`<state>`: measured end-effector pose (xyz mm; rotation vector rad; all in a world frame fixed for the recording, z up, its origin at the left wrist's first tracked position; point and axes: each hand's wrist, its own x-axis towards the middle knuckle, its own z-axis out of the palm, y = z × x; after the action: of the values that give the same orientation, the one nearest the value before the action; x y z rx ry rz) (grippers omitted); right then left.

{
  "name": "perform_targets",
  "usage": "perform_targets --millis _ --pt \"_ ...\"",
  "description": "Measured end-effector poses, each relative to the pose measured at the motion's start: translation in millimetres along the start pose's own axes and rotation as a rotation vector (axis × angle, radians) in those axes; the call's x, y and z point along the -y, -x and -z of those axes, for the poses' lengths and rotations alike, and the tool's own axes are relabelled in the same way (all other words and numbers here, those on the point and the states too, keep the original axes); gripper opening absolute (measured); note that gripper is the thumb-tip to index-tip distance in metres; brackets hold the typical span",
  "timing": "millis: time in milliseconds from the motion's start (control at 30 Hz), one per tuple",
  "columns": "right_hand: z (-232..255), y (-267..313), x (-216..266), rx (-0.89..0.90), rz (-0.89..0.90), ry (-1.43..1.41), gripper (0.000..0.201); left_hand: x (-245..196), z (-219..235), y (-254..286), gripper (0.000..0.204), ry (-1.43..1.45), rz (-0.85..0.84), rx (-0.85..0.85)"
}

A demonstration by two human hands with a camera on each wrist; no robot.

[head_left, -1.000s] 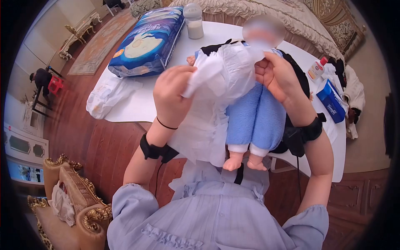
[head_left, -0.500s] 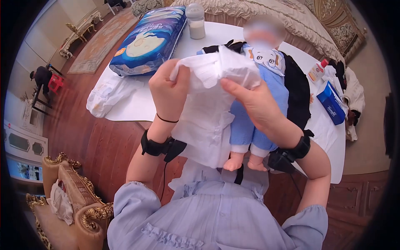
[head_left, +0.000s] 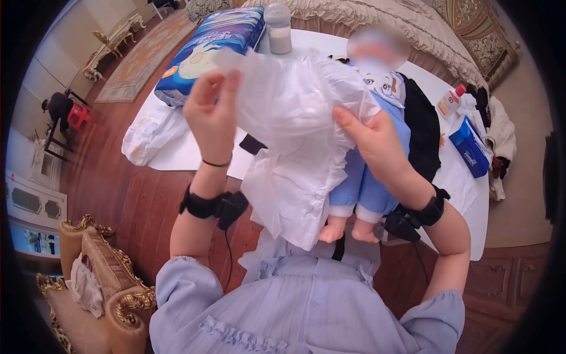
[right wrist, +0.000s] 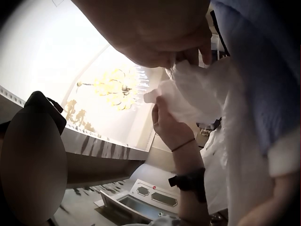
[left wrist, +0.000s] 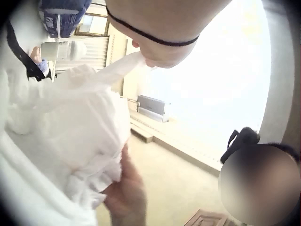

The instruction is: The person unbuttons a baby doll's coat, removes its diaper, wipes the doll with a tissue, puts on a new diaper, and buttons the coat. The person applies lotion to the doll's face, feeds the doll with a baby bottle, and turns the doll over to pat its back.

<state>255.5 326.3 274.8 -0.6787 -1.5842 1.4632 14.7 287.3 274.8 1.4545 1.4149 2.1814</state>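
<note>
A white diaper (head_left: 292, 100) with ruffled edges is spread between both hands, its lower part hanging toward the person's lap. My left hand (head_left: 212, 109) pinches the diaper's left edge between thumb and fingers and pulls it outward. At the opposite side my right hand (head_left: 380, 147) grips the ruffled edge, thumb on top. Behind the diaper lies a baby doll (head_left: 368, 183) in blue fleece clothes with white cuffs and a cartoon face on the chest; the diaper hides part of it. In the right wrist view the left hand (right wrist: 171, 125) holds the stretched diaper corner.
On the white table (head_left: 306, 40) stand a blue diaper pack (head_left: 221, 41) and a baby bottle (head_left: 278, 29). A crumpled, stained diaper (head_left: 150, 135) lies at the left edge. To the right are a red-capped bottle (head_left: 450, 100), a blue tissue pack (head_left: 469, 146) and black cloth (head_left: 420, 130).
The diaper, earlier bunched between the hands, is now stretched wider. My left hand has moved left with its edge; my right hand, earlier over the doll, has come down and left onto the diaper.
</note>
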Motion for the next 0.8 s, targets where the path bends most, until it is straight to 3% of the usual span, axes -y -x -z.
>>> perform_targets --millis 33,67,133,167,233,267,300,367,433,500,567,633,800 --pt "-0.4 0.0 0.1 0.004 -0.003 0.0 0.028 -0.6 3.8 -5.9 0.007 0.134 0.199 -0.008" --pt "-0.8 -0.9 1.2 -0.031 -0.024 -0.081 0.028 2.5 4.4 -8.7 0.007 0.133 0.198 -0.012" --pt "0.4 -3.8 2.6 -0.066 -0.04 -0.164 0.028 11.8 4.7 -11.3 0.018 0.638 0.522 -0.059" --pt "2.3 -5.1 2.7 -0.054 -0.054 -0.217 0.028 17.1 5.8 -8.8 0.018 0.637 0.521 -0.058" --pt "2.7 -4.4 3.6 -0.048 -0.071 -0.271 0.029 25.9 7.2 -0.6 0.035 0.728 0.777 0.089" --pt "0.4 -4.1 6.0 -0.069 -0.075 -0.29 0.03 23.4 5.8 4.1 0.045 0.767 0.821 0.058" --pt "-0.5 -4.1 8.3 -0.088 -0.078 -0.308 0.031 13.8 5.6 8.3 0.045 0.768 0.822 0.061" --pt "5.8 -4.7 10.3 -0.048 -0.086 -0.287 0.032 -10.0 7.6 17.0 0.057 0.968 0.9 0.505" --pt "5.0 -5.1 13.9 -0.002 -0.094 -0.268 0.032 -9.5 5.3 30.0 0.059 0.921 0.928 0.536" --pt "0.3 -4.6 20.1 0.021 -0.014 -0.28 0.032 -17.3 -5.3 38.5 0.058 0.492 0.848 0.591" --pt "3.2 -3.9 22.4 0.034 -0.043 -0.305 0.032 -8.5 -8.3 40.3 0.055 0.473 0.848 0.533" --pt "11.0 -3.0 23.4 0.043 -0.072 -0.332 0.032 4.3 -5.7 36.7 0.05 0.727 0.886 0.425" --pt "31.4 1.4 13.2 -0.073 -0.157 -0.358 0.031 -7.5 -0.3 32.0 0.046 0.683 0.954 0.32"
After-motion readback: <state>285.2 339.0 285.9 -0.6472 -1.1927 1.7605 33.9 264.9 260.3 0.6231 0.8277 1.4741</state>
